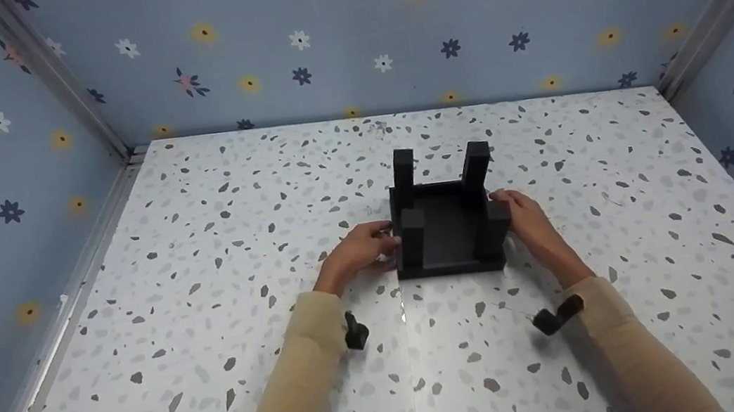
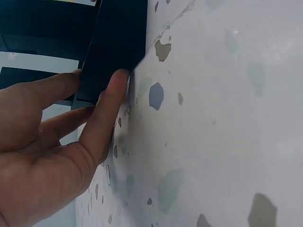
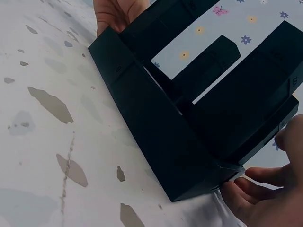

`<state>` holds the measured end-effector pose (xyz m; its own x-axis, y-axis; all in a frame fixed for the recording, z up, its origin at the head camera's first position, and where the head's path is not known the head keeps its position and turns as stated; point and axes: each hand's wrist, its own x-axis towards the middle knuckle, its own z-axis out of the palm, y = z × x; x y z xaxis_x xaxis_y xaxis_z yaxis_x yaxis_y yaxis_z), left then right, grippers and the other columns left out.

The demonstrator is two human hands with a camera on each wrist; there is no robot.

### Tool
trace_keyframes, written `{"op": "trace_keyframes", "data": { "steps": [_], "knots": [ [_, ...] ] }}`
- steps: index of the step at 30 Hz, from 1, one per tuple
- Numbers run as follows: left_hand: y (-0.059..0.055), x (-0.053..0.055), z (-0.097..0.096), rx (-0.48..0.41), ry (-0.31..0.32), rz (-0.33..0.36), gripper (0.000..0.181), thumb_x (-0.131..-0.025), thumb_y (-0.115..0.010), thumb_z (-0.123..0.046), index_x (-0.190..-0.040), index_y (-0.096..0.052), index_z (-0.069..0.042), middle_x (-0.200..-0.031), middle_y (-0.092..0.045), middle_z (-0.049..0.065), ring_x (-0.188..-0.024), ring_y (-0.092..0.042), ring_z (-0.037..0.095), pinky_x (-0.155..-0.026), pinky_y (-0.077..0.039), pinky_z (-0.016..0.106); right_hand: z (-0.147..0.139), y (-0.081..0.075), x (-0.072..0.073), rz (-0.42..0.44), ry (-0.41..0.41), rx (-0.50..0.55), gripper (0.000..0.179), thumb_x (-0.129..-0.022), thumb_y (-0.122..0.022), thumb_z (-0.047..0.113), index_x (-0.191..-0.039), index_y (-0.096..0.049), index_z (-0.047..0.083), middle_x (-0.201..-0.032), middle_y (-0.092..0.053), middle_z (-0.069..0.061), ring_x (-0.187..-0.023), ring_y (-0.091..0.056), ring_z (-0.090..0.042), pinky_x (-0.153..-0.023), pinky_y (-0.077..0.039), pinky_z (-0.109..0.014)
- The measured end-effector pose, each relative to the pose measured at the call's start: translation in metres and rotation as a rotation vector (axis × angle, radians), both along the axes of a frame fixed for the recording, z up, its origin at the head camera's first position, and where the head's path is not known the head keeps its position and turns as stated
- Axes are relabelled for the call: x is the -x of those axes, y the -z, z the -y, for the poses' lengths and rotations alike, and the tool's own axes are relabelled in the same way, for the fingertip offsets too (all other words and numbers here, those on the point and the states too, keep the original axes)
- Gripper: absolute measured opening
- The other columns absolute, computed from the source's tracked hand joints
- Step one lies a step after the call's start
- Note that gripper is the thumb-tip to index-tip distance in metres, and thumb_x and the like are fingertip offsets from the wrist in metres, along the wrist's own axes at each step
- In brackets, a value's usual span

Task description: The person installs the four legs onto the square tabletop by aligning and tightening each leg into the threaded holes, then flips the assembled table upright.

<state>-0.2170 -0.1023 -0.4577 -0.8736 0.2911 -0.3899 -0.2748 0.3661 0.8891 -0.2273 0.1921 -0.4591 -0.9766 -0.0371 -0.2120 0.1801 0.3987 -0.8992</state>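
Note:
A small black table (image 1: 447, 231) lies upside down, its square top against the surface and a thick leg rising from each corner. Low raised edges run round the top. My left hand (image 1: 360, 249) holds its left side, fingertips against the outer wall. In the left wrist view one finger (image 2: 111, 94) reaches down along the lower edge, close to the surface. At the opposite side my right hand (image 1: 531, 223) grips the wall. The right wrist view shows its curled fingers (image 3: 258, 189) at the near lower corner, partly hidden by the black wall.
A white speckled tabletop (image 1: 234, 216) with a thin seam lies underneath. Blue flowered panels (image 1: 345, 39) stand behind and at both sides, joined by metal posts (image 1: 57, 84). A black wrist camera (image 1: 355, 331) sits on the left cuff, another (image 1: 555, 316) on the right.

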Motion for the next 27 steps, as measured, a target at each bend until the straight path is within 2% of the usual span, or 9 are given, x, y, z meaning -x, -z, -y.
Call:
{"op": "trace_keyframes", "data": {
  "steps": [4,9,15,20,24,27],
  "knots": [
    [0.0004,0.0002,-0.0009,0.010,0.010,-0.011,0.045,-0.096,-0.056,-0.014,-0.140,-0.047,-0.010,-0.104,-0.061,0.006,-0.093,-0.058,0.018,-0.086,-0.051,0.028,0.0005,0.0014,-0.0001,0.014,-0.003,-0.013,0.060,-0.100,-0.040,0.045,-0.143,-0.040,0.003,-0.150,-0.038,-0.015,-0.140,-0.032,-0.027,-0.117,-0.027,-0.041],
    [0.0025,-0.0003,-0.0018,0.016,0.019,-0.034,0.040,-0.097,-0.053,-0.014,-0.137,-0.051,-0.011,-0.102,-0.060,0.007,-0.095,-0.058,0.019,-0.088,-0.052,0.029,0.0021,0.0022,0.0002,0.024,0.003,0.080,0.052,-0.099,-0.045,0.036,-0.138,-0.047,0.001,-0.144,-0.046,-0.016,-0.134,-0.041,-0.026,-0.114,-0.033,-0.038],
    [0.0027,-0.0017,-0.0034,0.037,0.021,-0.047,0.042,-0.097,-0.052,-0.012,-0.139,-0.051,-0.014,-0.101,-0.059,0.006,-0.095,-0.058,0.018,-0.088,-0.052,0.030,0.0018,0.0055,0.0006,0.027,0.017,0.121,0.050,-0.099,-0.047,0.034,-0.137,-0.049,0.001,-0.143,-0.047,-0.016,-0.134,-0.040,-0.025,-0.114,-0.033,-0.037],
    [0.0022,-0.0016,-0.0052,0.012,0.004,-0.017,0.048,-0.096,-0.054,-0.013,-0.143,-0.044,-0.015,-0.116,-0.061,0.010,-0.101,-0.060,0.019,-0.087,-0.054,0.030,0.0011,0.0047,-0.0019,0.031,0.033,0.177,0.050,-0.100,-0.046,0.035,-0.138,-0.048,0.002,-0.143,-0.047,-0.014,-0.133,-0.042,-0.024,-0.113,-0.035,-0.036],
    [-0.0011,-0.0008,-0.0057,-0.063,-0.022,0.014,0.055,-0.096,-0.056,-0.012,-0.147,-0.036,-0.015,-0.128,-0.058,0.014,-0.108,-0.061,0.022,-0.091,-0.054,0.033,0.0011,0.0006,-0.0029,0.004,0.052,0.223,0.050,-0.101,-0.045,0.035,-0.139,-0.047,0.003,-0.141,-0.048,-0.014,-0.130,-0.044,-0.023,-0.112,-0.035,-0.035],
    [-0.0037,0.0004,-0.0044,-0.054,-0.035,-0.041,0.054,-0.096,-0.056,-0.012,-0.147,-0.037,-0.015,-0.128,-0.059,0.014,-0.110,-0.061,0.022,-0.094,-0.053,0.032,0.0018,-0.0032,-0.0041,-0.016,0.064,0.214,0.050,-0.101,-0.045,0.037,-0.141,-0.046,0.007,-0.141,-0.048,-0.013,-0.130,-0.044,-0.021,-0.110,-0.036,-0.032]
  ]
}}
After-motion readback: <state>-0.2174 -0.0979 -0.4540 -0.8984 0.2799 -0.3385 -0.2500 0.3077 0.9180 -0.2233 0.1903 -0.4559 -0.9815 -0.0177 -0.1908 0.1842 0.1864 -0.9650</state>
